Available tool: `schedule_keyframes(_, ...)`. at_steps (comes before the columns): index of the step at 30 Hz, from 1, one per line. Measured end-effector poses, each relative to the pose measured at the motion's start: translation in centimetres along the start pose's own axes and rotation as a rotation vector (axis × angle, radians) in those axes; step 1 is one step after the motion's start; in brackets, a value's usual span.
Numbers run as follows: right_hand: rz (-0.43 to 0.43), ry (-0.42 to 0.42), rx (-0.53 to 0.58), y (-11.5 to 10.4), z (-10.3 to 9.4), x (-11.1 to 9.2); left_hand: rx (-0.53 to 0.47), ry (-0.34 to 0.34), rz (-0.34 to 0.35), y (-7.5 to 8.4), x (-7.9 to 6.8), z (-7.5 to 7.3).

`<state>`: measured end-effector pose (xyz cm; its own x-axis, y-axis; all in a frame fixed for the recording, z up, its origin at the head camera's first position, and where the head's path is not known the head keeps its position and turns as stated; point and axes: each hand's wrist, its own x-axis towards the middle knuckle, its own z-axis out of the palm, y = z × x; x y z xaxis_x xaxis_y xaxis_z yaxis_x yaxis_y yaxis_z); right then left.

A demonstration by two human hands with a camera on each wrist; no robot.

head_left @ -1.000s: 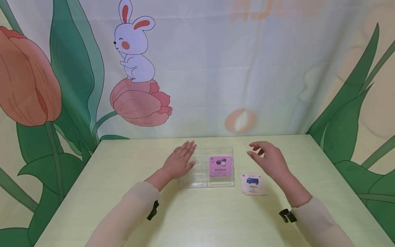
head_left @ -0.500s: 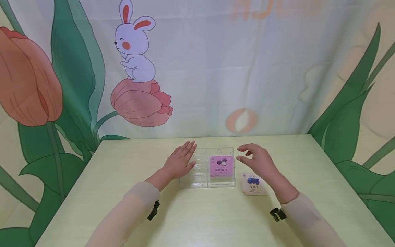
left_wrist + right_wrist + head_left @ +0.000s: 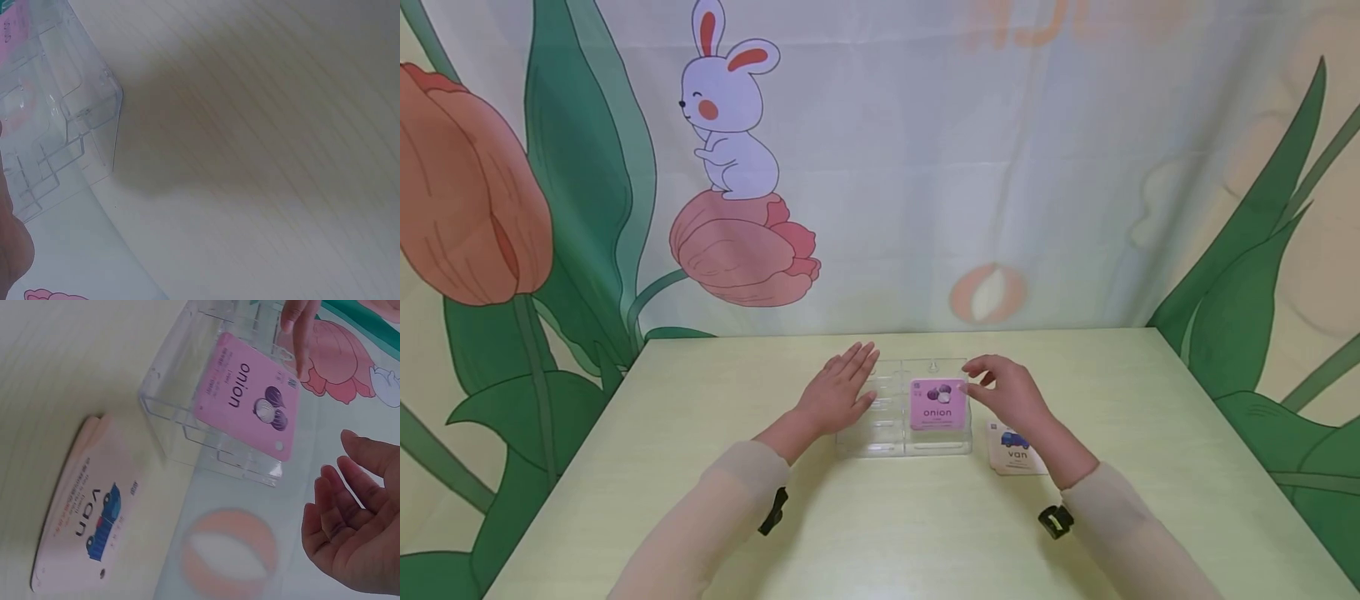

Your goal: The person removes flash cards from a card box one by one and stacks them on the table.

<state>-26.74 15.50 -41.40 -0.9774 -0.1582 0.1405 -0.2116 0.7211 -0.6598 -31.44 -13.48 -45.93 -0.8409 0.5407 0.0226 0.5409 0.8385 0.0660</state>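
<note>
Head view: the left hand (image 3: 837, 396) lies flat with straight fingers at the left end of the clear stepped card rack (image 3: 868, 437), gripping nothing. The right hand (image 3: 1011, 396) is partly open – thumb and forefinger parted, nothing held – with the pink onion flash card (image 3: 937, 421) just left of its fingertips and the van flash cards (image 3: 1011, 458) below its wrist, toward the person. A low wrist could sweep those cards aside. Left wrist view: only a sliver of the left hand shows beside the rack, so firm contact cannot be confirmed here. The plastic looks light; weak bracing from this hand would probably let the rack skid across the table (image 3: 281, 156) under a push or pull. Right wrist view: the onion card leans in the rack, visibly apart from the right thumb and fingers. An off-centre touch on its edge could twist or tip it; too deep a pinch may catch the rack. The van cards are stacked unevenly, so a nudge could fan them.
</note>
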Motion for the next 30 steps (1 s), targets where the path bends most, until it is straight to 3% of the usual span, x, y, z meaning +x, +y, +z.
schedule_keyframes(14, 0.049, 0.032, -0.076, 0.9, 1.7, 0.8, 0.014, -0.005, 0.000, 0.0, 0.0, -0.1)
schedule_keyframes(30, 0.115, 0.055, -0.004, 1.2, 3.0, 1.7, -0.005, 0.000, -0.011, 0.3, -0.4, -0.4)
